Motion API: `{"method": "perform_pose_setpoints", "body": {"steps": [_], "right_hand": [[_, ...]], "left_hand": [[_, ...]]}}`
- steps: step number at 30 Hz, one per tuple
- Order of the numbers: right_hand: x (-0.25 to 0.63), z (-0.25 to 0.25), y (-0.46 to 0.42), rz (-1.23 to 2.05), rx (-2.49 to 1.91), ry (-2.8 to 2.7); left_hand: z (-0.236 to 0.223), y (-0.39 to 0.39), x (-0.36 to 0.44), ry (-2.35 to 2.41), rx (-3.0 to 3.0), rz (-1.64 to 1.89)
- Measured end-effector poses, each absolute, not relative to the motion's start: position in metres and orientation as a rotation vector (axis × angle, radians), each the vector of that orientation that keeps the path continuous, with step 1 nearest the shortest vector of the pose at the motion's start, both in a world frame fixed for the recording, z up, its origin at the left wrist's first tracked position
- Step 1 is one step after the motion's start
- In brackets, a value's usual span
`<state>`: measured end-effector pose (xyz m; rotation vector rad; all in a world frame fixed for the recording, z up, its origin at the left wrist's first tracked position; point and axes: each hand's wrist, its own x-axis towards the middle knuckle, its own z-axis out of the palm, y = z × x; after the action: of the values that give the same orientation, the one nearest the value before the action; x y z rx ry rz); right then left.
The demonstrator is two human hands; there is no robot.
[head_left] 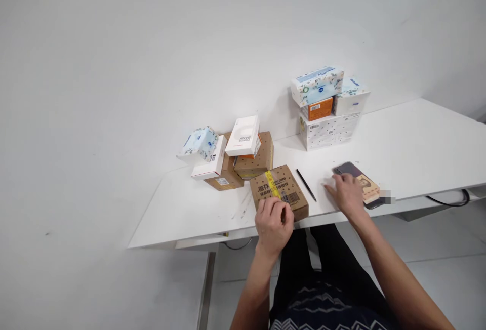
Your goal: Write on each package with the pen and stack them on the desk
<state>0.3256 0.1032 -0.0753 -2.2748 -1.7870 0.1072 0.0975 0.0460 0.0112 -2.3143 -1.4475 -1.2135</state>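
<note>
reference landmark: the brown printed cardboard box (283,188), located at the front edge of the white rectangular tabletop (410,142).

1. left hand (274,222): positioned at the front side of the box, overlapping its near edge in view. fingers are curled, with thumb and forefinger close together. whether they grip anything, or press on the cardboard, cannot be told.

2. right hand (346,193): positioned to the right of the box, well apart from it. fingers and thumb are spread, palm down, over the left edge of the dark rectangular phone in an illustrated case (371,191). contact with the phone cannot be confirmed.

3. governing relation: the box lies directly beyond the left hand, which is the nearer of the 2. the yellow adhesive tape strip (271,180) on its top runs lengthwise from the rear edge toward the left-hand fingers.

4. slim black plastic pen (306,185): just beside the box on its right, between the box and the right hand; long axis slants from rear left to front right.

5. surroundings: behind the box and to its left, the flat white power bank carton (243,135) rests on a pile; behind and to its right stands the white patterned carton (330,132), with 1 orange carton (321,110) on it.
</note>
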Motion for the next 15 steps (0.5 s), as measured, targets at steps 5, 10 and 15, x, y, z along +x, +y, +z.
{"method": "perform_pose_setpoints", "body": {"steps": [5, 10, 15], "right_hand": [[0.366, -0.074, 0.097, 0.14, -2.519, -1.513], [0.376, -0.076, 0.102, 0.29, -2.497, -1.512], [0.379, -0.078, 0.097, 0.308, -2.349, -1.427]], "left_hand": [[0.005, 0.045, 0.099, -1.363, -2.239, -1.205], [0.002, 0.042, 0.1, -1.334, -2.202, -1.227], [-0.002, 0.04, 0.098, -1.335, -2.167, -1.229]]}}
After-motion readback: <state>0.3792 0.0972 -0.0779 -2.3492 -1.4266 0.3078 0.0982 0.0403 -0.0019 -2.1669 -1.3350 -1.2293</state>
